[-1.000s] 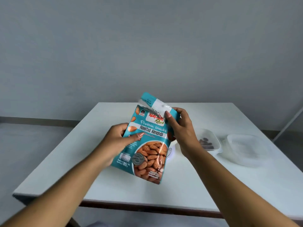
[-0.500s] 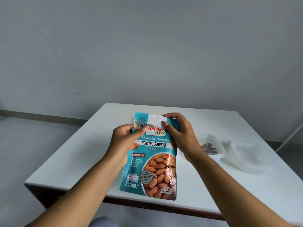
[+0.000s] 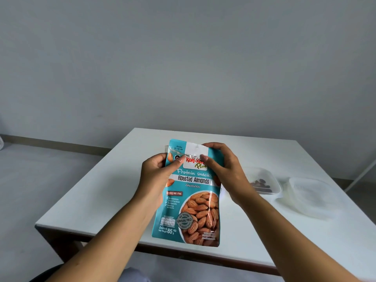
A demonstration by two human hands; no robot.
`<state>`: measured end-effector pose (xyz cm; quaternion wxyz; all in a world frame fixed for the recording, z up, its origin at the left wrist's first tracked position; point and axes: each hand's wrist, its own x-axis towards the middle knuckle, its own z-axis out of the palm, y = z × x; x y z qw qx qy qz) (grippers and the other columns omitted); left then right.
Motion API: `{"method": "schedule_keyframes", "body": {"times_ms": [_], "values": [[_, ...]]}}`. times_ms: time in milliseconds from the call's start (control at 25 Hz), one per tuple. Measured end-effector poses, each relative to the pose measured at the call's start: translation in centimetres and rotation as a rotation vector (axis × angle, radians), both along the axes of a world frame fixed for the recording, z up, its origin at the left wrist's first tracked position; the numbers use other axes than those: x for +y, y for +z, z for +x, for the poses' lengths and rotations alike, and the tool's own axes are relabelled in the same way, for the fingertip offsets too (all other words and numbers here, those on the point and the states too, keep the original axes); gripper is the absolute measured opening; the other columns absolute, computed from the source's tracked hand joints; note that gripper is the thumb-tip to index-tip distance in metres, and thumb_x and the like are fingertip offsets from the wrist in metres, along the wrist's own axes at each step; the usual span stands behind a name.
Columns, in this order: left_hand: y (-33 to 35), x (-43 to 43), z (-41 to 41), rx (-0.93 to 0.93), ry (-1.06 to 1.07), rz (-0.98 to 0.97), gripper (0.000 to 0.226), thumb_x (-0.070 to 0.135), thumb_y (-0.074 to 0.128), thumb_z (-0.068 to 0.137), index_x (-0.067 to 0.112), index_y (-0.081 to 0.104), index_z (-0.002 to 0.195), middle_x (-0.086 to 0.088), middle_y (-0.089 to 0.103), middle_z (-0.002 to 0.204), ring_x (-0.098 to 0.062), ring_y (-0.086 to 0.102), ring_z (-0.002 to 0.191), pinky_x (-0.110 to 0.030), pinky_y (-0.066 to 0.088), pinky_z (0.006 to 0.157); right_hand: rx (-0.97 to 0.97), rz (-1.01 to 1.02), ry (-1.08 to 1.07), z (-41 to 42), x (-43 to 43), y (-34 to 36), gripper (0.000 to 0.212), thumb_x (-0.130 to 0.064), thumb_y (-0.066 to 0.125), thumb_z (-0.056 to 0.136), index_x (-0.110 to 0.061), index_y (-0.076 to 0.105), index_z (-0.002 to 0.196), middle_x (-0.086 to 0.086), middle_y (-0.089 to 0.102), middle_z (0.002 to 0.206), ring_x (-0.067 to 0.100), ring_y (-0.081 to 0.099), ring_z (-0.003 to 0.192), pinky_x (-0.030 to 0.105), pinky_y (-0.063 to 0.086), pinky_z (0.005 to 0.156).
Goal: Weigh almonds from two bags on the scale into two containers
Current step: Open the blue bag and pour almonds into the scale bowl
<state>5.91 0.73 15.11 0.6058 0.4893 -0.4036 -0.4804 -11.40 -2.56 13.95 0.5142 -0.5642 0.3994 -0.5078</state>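
1. The almond bag (image 3: 189, 192), tilted with its top flap folded back a second ago, now hangs upright and square to the camera above the near part of the counter (image 3: 114, 192), touching nothing but the hands.
2. The left hand (image 3: 157, 171) has climbed from the bag's middle to its top left corner; thumb in front, fingers behind, it is clamped on the seal strip.
3. The right hand (image 3: 221, 165) pinches the top right corner, so both hands are closed on the same upper edge.
4. This looks like the set-up for opening or tearing the top; whether the seal is already parted, I cannot tell.
5. To the right on the counter, one container (image 3: 262, 182) already holds a few dark almonds; the second container (image 3: 311, 194) just beside it appears empty.
6. No scale is clearly in view, so weighing from this bag seems not yet begun.
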Motion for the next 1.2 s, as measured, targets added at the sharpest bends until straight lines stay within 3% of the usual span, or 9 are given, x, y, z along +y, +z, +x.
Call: {"method": "schedule_keyframes", "body": {"times_ms": [160, 320, 480, 680, 840, 960, 1040, 1200], "values": [[-0.3, -0.3, -0.2, 0.047, 0.03, 0.003, 0.014, 0.019, 0.073, 0.082, 0.005, 0.07, 0.085, -0.01, 0.078, 0.081, -0.023, 0.073, 0.066, -0.036, 0.059, 0.063, 0.11, -0.076, -0.018, 0.1, 0.2, 0.0, 0.027, -0.022, 0.063, 0.087, -0.022, 0.055, 0.113, 0.0, 0.058, 0.121, 0.021, 0.071, 0.095, 0.042, 0.062, 0.07], [-0.1, -0.3, -0.3, 0.122, 0.072, 0.009, 0.012, 0.019, 0.072, 0.083, 0.008, 0.07, 0.08, -0.005, 0.076, 0.07, -0.019, 0.071, 0.057, -0.027, 0.058, 0.05, 0.057, -0.081, 0.053, 0.1, 0.7, 0.1, 0.035, -0.025, 0.065, 0.084, -0.023, 0.054, 0.117, -0.001, 0.059, 0.117, 0.02, 0.072, 0.094, 0.04, 0.062, 0.068], [-0.3, 0.0, -0.1, 0.158, 0.108, 0.001, 0.014, 0.023, 0.071, 0.084, 0.009, 0.069, 0.082, -0.003, 0.076, 0.07, -0.017, 0.07, 0.055, -0.025, 0.056, 0.048, 0.053, -0.076, 0.036, 0.4, 0.9, 0.0, 0.039, -0.017, 0.068, 0.083, -0.029, 0.055, 0.118, -0.004, 0.057, 0.121, 0.016, 0.072, 0.095, 0.035, 0.062, 0.063], [-1.1, -0.1, 0.0, 0.239, 0.198, -0.016, 0.013, 0.026, 0.068, 0.087, 0.014, 0.064, 0.089, -0.008, 0.075, 0.081, -0.019, 0.071, 0.061, -0.029, 0.056, 0.052, 0.07, -0.108, 0.015, 0.8, 1.2, 0.2, 0.043, -0.017, 0.066, 0.085, -0.031, 0.051, 0.123, -0.009, 0.054, 0.121, 0.017, 0.072, 0.093, 0.033, 0.062, 0.064], [-1.9, 0.0, 0.3, 0.214, 0.255, -0.056, 0.023, 0.023, 0.068, 0.087, 0.027, 0.048, 0.096, -0.014, 0.071, 0.092, -0.023, 0.071, 0.07, -0.037, 0.057, 0.062, 0.099, -0.134, 0.002, 1.0, 1.3, 0.2, 0.044, -0.017, 0.065, 0.086, -0.03, 0.05, 0.125, -0.011, 0.053, 0.12, 0.018, 0.071, 0.094, 0.036, 0.063, 0.066], [-1.9, 0.0, 0.5, 0.153, 0.256, -0.051, 0.011, 0.024, 0.065, 0.089, 0.019, 0.057, 0.095, -0.015, 0.072, 0.096, -0.027, 0.07, 0.078, -0.038, 0.056, 0.064, 0.127, -0.153, -0.011, 1.3, 1.4, 0.2, 0.044, -0.017, 0.065, 0.086, -0.03, 0.05, 0.125, -0.013, 0.053, 0.118, 0.015, 0.071, 0.092, 0.029, 0.062, 0.062], [-1.8, 0.2, 0.6, 0.141, 0.21, -0.042, 0.015, 0.028, 0.064, 0.09, 0.013, 0.065, 0.088, -0.014, 0.073, 0.093, -0.029, 0.069, 0.079, -0.037, 0.055, 0.065, 0.146, -0.161, -0.024, 1.5, 1.4, 0.2, 0.044, -0.017, 0.065, 0.086, -0.03, 0.05, 0.125, -0.012, 0.053, 0.119, 0.014, 0.071, 0.09, 0.026, 0.061, 0.06], [-2.3, 0.5, 1.6, 0.087, 0.207, -0.049, 0.02, 0.031, 0.065, 0.089, 0.015, 0.069, 0.078, -0.009, 0.072, 0.076, -0.019, 0.067, 0.063, -0.035, 0.051, 0.057, 0.164, -0.141, 0.008, 2.6, 1.9, 0.5, 0.048, -0.019, 0.065, 0.086, -0.034, 0.045, 0.127, -0.006, 0.053, 0.122, 0.017, 0.072, 0.086, 0.03, 0.062, 0.063]]}}
